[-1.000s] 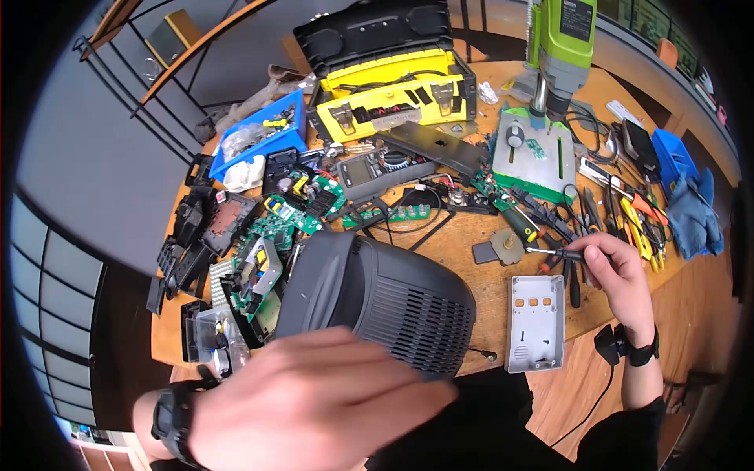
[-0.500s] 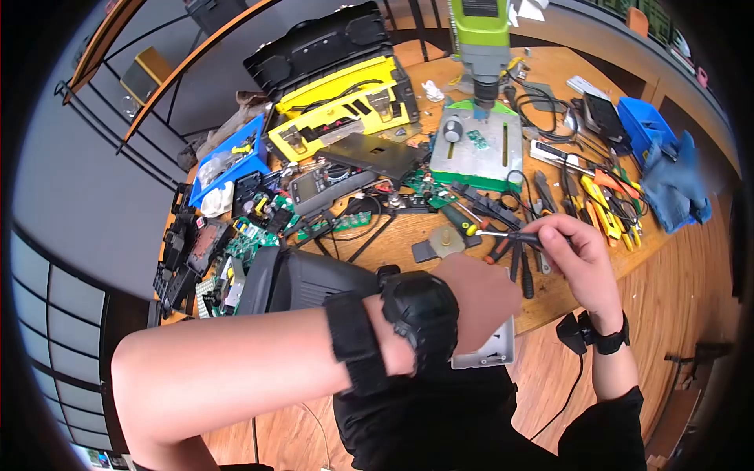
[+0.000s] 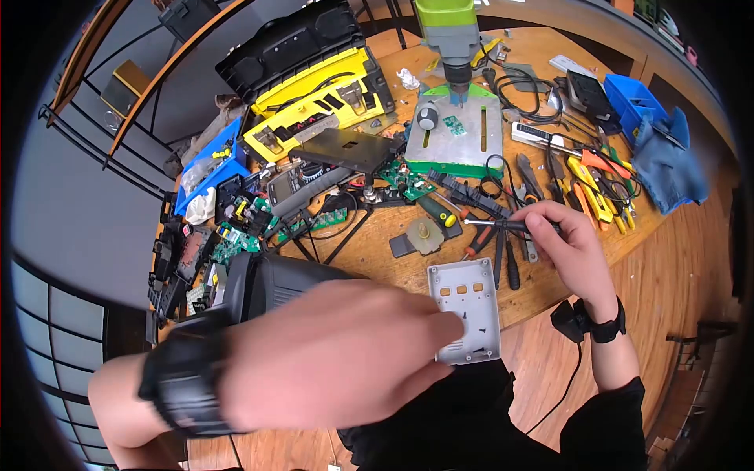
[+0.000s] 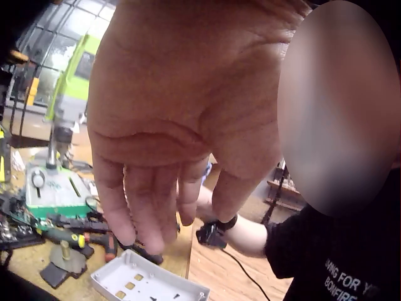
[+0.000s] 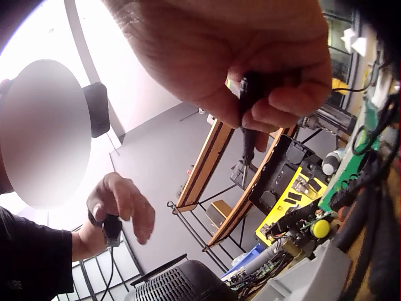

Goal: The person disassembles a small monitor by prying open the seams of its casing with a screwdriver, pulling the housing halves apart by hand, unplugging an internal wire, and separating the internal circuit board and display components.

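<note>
Gripping screwdriver (image 3: 509, 224) (black-handled), right hand (image 3: 572, 250)

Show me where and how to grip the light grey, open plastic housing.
I'd pinch the upright right-hand wall of the housing, low along its length, coming from the right: there it stands clear of the tool handles, while the left hand crowds the left. Keep it level; small dark screws lie inside.

A cluttered wooden table (image 3: 393, 259) bears tools (image 3: 593, 188), circuit boards (image 3: 236, 228) and a toolbox (image 3: 314, 106).
</note>
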The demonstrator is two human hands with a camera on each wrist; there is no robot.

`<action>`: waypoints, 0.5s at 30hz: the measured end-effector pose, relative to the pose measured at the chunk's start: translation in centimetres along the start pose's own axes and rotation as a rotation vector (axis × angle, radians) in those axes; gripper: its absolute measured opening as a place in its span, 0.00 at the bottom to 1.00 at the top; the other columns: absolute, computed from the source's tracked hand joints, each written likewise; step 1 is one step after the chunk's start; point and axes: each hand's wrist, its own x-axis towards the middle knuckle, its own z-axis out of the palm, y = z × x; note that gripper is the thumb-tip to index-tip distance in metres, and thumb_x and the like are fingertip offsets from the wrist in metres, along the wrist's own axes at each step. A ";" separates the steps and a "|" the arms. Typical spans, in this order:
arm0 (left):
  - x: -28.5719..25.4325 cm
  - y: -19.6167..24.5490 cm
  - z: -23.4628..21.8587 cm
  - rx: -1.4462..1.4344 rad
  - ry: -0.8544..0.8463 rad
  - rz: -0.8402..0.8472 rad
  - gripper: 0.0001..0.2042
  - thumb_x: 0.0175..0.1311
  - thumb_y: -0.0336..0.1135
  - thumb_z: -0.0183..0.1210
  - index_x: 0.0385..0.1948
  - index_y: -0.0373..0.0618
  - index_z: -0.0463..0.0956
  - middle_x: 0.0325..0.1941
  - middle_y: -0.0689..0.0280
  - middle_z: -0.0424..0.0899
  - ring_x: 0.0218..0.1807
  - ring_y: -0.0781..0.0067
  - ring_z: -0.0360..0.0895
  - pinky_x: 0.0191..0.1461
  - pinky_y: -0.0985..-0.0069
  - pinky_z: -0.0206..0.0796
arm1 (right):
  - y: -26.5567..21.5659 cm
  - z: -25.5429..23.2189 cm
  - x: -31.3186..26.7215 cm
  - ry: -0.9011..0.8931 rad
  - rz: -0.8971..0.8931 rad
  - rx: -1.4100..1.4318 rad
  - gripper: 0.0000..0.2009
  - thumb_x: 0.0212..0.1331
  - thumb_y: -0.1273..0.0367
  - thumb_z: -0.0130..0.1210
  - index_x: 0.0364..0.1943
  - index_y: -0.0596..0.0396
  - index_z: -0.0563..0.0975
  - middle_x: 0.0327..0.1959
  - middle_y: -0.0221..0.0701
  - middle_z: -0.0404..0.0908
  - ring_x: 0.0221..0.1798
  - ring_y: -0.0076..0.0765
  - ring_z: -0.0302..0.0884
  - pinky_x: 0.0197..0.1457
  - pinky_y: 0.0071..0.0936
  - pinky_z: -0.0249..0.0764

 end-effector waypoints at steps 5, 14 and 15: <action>-9.6 -0.8 0.3 -0.061 0.376 -0.013 0.14 0.56 0.34 0.68 0.41 0.36 0.83 0.41 0.54 0.88 0.36 0.62 0.86 0.38 0.72 0.76 | -0.1 1.5 0.5 -0.054 -0.067 -0.096 0.11 0.70 0.67 0.52 0.43 0.60 0.81 0.29 0.22 0.77 0.31 0.14 0.65 0.35 0.17 0.63; -22.0 -2.5 7.7 0.156 0.824 -0.378 0.18 0.50 0.34 0.69 0.42 0.33 0.81 0.49 0.47 0.82 0.47 0.49 0.82 0.50 0.65 0.73 | -4.8 7.6 4.0 -0.294 -0.213 -0.720 0.07 0.58 0.70 0.58 0.35 0.60 0.80 0.34 0.44 0.83 0.41 0.53 0.80 0.44 0.42 0.74; -22.8 -3.3 8.8 0.129 0.852 -0.414 0.20 0.51 0.33 0.68 0.46 0.33 0.80 0.55 0.47 0.79 0.52 0.50 0.80 0.55 0.64 0.72 | -5.5 8.6 4.3 -0.336 -0.165 -0.770 0.08 0.58 0.69 0.59 0.35 0.60 0.79 0.34 0.44 0.83 0.40 0.53 0.80 0.44 0.42 0.74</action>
